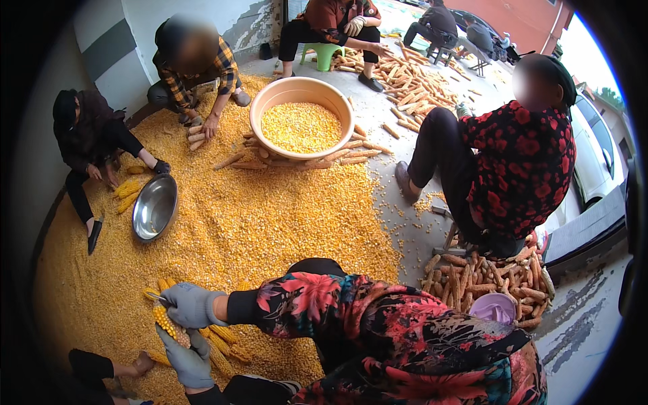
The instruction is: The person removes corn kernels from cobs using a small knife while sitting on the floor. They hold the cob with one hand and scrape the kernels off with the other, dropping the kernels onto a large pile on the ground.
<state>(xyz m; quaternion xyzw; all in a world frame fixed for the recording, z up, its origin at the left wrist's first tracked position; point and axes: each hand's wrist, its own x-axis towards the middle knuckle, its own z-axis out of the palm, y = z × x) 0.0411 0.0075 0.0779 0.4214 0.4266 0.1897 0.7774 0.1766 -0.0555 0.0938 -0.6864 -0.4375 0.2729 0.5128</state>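
My left hand (187, 357), in a grey glove, grips the lower end of a partly shelled corn cob (164, 320). Yellow kernels cover its upper part, and its lower part looks bare. Just above, my right hand (190, 306), also gloved, is closed around a slim metal tool (155, 296); its handle is hidden by the fingers. The tool's tip lies over the upper end of the cob and another yellow ear. Several unshelled ears of corn (220, 344) lie beside and below my hands on a wide layer of loose kernels (283, 212).
A co-worker's bare hand (143, 363) is near my left hand. Further off are a steel basin (155, 207), an orange plastic tub (258, 114) holding kernels, and seated co-workers. Bare cobs (455, 283) are heaped at right around a purple container (492, 309).
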